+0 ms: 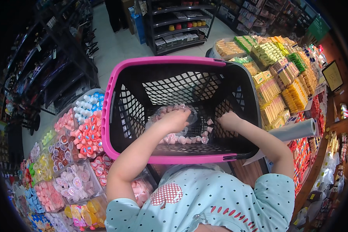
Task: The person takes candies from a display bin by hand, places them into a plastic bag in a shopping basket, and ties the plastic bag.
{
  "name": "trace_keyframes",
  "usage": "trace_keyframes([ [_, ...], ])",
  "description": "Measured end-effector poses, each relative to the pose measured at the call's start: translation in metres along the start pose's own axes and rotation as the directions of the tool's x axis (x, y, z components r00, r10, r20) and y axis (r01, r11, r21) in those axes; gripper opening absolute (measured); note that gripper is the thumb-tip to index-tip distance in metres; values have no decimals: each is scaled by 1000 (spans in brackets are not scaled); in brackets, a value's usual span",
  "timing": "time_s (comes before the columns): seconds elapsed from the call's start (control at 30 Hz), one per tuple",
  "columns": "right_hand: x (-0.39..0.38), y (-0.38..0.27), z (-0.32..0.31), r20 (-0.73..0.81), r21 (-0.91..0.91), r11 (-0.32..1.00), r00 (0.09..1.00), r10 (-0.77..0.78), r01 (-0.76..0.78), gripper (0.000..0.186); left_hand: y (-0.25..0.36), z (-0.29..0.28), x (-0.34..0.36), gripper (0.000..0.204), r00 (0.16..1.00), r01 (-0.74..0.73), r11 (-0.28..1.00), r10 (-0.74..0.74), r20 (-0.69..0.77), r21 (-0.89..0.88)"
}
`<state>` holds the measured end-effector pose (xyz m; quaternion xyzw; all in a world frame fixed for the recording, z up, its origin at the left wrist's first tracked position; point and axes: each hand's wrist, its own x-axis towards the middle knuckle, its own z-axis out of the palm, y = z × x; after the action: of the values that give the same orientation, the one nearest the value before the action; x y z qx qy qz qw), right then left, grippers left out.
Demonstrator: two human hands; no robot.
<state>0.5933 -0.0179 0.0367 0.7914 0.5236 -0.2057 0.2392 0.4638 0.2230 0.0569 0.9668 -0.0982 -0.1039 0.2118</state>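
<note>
- Left hand (178, 120): centre of frame, fingers bent and apparently gripping the bag's top.
- Right hand (229, 120): right of centre, fingers curled inward; cannot tell whether anything is held.
- Step in hand, as judged: handling the bag within the basket.
- Next move, as judged: calls for a secure hold on the thin film, keeping pieces together.
- Bag (192, 117): clear, crinkled, central, inside the basket; pink pieces show through.
- Pieces (181, 140): small, pale pink, curving below and right of the left hand; bagged or loose, cannot tell.
- Basket (166, 59): black mesh, pink rim, mid-frame.
- Roll (295, 131): clear plastic, right of frame.
- Bars (268, 91): wrapped, stacked, upper right.
</note>
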Motion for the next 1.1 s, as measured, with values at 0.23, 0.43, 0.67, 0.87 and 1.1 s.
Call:
trace_keyframes([
  [0.23,54,2,-8,-144,-34,981,971,-192,189,12,-2,12,3,35,997,-25,996,32,73,-90],
  [0.43,144,6,12,-41,51,989,990,-135,137,17,-7,-4,7,37,990,69,989,-52,127,-130],
  [0.67,205,11,108,255,191,981,965,-59,10,25,-17,2,11,37,992,86,986,-71,109,-145],
  [0.87,210,6,171,450,297,910,883,133,-288,44,-21,5,5,38,995,67,980,-53,84,-185],
  [1.1,224,-21,263,191,323,771,836,514,-548,79,-9,-4,13,40,975,116,980,-81,207,-162],
])
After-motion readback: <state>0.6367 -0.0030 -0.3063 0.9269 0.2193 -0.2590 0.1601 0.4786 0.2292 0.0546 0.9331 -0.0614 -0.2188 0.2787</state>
